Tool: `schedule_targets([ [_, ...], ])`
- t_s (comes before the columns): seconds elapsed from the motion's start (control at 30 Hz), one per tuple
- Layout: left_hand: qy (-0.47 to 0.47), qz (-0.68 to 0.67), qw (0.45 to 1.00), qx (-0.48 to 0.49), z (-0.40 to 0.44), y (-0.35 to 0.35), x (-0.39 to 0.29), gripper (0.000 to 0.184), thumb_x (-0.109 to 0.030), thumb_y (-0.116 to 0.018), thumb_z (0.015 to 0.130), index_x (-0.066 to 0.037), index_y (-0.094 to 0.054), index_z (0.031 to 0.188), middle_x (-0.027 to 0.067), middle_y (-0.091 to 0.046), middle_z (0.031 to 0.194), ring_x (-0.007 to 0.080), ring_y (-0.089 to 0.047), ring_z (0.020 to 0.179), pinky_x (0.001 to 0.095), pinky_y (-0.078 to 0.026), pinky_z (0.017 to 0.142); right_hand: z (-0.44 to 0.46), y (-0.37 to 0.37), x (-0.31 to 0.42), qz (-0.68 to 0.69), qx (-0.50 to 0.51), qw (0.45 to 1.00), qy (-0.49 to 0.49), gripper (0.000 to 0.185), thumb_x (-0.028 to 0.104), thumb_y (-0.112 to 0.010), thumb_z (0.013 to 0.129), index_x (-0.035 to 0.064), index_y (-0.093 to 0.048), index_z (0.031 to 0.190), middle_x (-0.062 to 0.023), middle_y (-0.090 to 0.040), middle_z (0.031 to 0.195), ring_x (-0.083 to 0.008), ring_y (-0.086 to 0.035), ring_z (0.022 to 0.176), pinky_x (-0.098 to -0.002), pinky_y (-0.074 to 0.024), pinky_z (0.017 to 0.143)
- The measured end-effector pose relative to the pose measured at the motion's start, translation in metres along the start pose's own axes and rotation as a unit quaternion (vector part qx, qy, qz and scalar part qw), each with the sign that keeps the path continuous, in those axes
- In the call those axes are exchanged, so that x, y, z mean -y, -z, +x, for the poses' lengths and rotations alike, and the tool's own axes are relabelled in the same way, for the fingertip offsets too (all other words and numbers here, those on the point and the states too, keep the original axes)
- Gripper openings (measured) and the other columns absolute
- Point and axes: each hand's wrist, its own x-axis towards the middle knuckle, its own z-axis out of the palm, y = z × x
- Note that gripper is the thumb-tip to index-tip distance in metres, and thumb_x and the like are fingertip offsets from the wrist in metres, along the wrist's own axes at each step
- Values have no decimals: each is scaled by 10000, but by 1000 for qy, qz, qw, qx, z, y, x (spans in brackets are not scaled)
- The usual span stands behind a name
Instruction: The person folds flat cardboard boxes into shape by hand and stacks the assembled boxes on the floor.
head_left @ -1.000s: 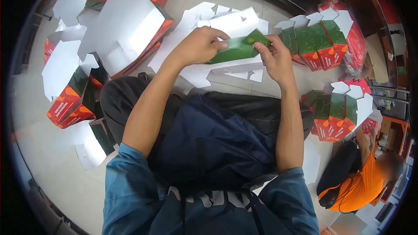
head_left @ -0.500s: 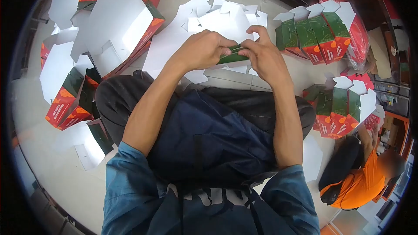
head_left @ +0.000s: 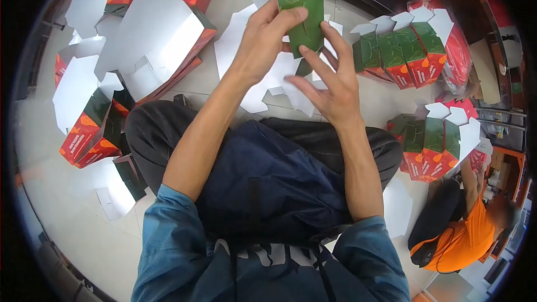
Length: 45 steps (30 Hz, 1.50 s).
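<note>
A cardboard box [head_left: 302, 8] with a green end panel and a red-orange side is held up in front of me, at the top middle of the head view. My left hand [head_left: 267, 39] grips its left side, the thumb pressed on the green panel. My right hand [head_left: 331, 81] is at the panel's lower right, fingers spread, with fingertips at or close to its edge; whether they touch is hard to tell. White flat cardboard blanks [head_left: 232, 42] lie on the floor beneath both hands.
Several part-folded boxes [head_left: 151, 33] stand open on the left. Rows of green-and-red boxes are on the right, one upper [head_left: 400, 53] and one lower [head_left: 428, 142]. A person in an orange shirt [head_left: 461, 237] sits at the lower right. A red plastic-wrapped bundle [head_left: 460, 50] lies behind.
The box has been raised and turned, so its green end now faces me. My left hand has shifted its grip to the side. My right hand has loosened from a pinch and spread.
</note>
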Motion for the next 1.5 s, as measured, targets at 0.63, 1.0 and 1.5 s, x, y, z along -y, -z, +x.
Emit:
schedule_targets([
  [0.63,-26,-38,999,-1,-1,-4,-5,241,-162,-650,933,-9,-650,1118,57,-679,920,115,-654,804,265,-556,601,5,26,5,-44,35,998,23,599,107,-864,625,229,-677,1181,-149,-451,1409,-293,-588,1070,-388,-563,813],
  [1.0,24,-32,998,46,-5,-1,1,261,-183,-627,949,-33,-653,1161,44,-669,966,102,-632,848,280,-557,664,6,18,2,3,-18,999,27,487,52,-837,663,78,-698,1130,-245,-390,1442,-384,-560,1183,-409,-588,852],
  [1.5,36,-54,998,-26,-13,-17,28,259,-255,-611,966,-1,-661,974,2,-578,833,90,-548,714,245,-489,651,-1,6,-9,-63,-59,996,-18,329,29,-800,721,23,-729,1042,-248,-460,1417,-336,-610,1147,-349,-559,826],
])
